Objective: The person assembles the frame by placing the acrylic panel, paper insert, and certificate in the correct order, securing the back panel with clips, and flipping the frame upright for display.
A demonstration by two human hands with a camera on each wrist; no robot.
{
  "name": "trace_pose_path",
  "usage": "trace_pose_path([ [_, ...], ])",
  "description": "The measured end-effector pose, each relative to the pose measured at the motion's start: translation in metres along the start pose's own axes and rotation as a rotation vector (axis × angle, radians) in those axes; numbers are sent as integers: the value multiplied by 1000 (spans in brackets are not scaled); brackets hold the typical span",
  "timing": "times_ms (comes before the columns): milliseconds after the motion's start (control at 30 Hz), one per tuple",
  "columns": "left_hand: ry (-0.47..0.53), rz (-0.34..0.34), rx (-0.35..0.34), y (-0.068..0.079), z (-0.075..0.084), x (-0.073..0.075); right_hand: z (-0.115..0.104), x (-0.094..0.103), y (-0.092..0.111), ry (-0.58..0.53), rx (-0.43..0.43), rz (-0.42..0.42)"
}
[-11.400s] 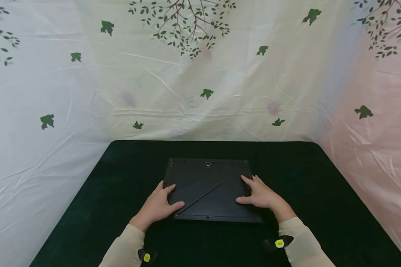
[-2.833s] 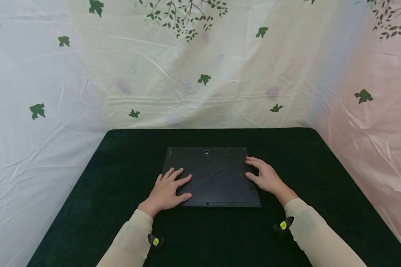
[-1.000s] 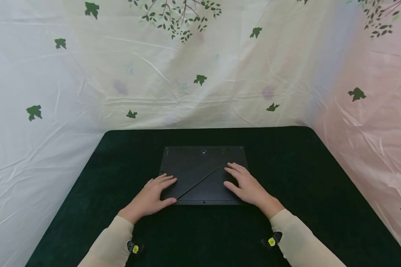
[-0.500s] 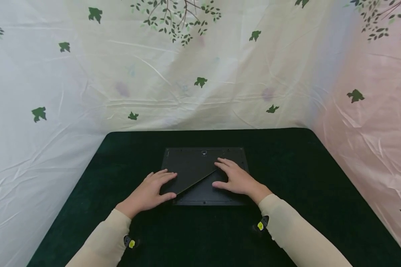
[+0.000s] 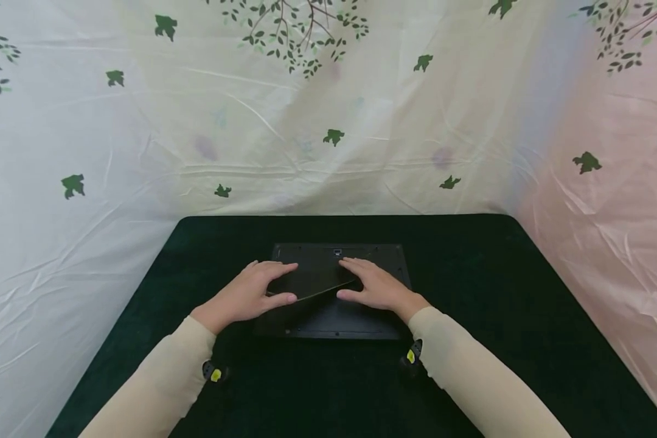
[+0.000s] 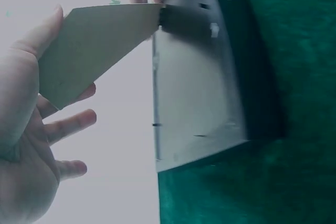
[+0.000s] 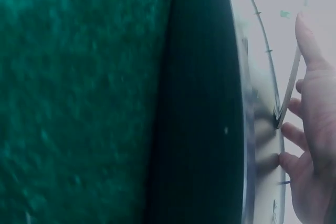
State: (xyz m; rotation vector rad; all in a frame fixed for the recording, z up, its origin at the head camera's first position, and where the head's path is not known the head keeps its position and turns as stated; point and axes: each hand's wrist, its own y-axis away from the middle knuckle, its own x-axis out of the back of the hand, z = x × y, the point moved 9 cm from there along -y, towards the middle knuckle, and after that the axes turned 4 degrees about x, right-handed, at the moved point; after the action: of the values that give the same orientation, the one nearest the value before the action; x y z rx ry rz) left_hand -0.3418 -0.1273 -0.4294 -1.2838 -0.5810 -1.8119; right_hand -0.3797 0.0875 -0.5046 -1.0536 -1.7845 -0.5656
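Observation:
A black picture frame [image 5: 356, 325] lies face down on the dark green table, with a small metal hanger [image 5: 337, 252] at its far edge. Its flat easel stand [image 5: 317, 278] is tilted up from the back, still joined near the frame's middle. My left hand [image 5: 243, 292] pinches the stand's wide free end between thumb and fingers; the left wrist view shows the raised stand [image 6: 94, 45] clearly. At the joined end is my right hand [image 5: 383, 286], thumb and fingers apart. In the right wrist view its fingertips [image 7: 287, 161] rest at the frame's back, close to the stand [image 7: 291, 85].
Dark green cloth [image 5: 471, 274] covers the table around the frame. A pale patterned curtain [image 5: 285, 121] hangs behind and at both sides. Each sleeve carries a wrist camera, the left camera [image 5: 215, 372] and the right camera [image 5: 412, 356].
The stand lay flat on the frame's back and now its near-left end is raised. My left hand rose with it, away from me. My right hand moved left to the stand's joined end.

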Motion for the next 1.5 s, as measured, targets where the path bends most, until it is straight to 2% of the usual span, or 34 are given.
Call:
trace_pose_path([
  [267, 4, -7, -28, -22, 14, 21, 14, 3, 0, 3, -43, 29],
  [500, 96, -30, -55, -39, 23, 33, 13, 5, -1, -25, -46, 58],
  [667, 131, -21, -44, -48, 26, 37, 12, 8, -3, -19, -45, 76],
  [800, 140, 10, -55, -57, 31, 39, 11, 9, -2, 33, -23, 84],
  [933, 157, 32, -61, -62, 36, 40, 6, 8, -3, 58, 51, 87],
  [1100, 198, 40, -51, -58, 33, 38, 3, 7, -3, 59, 86, 105],
  [1233, 207, 62, -5, -46, 19, 33, 2, 8, -2, 59, 97, 126],
  [1367, 197, 47, 43, -29, -2, 19, 2, 7, -2, 56, 96, 130],
  [1500, 121, -12, 31, -14, -15, -3, 3, 8, 0, 54, 80, 123],
])
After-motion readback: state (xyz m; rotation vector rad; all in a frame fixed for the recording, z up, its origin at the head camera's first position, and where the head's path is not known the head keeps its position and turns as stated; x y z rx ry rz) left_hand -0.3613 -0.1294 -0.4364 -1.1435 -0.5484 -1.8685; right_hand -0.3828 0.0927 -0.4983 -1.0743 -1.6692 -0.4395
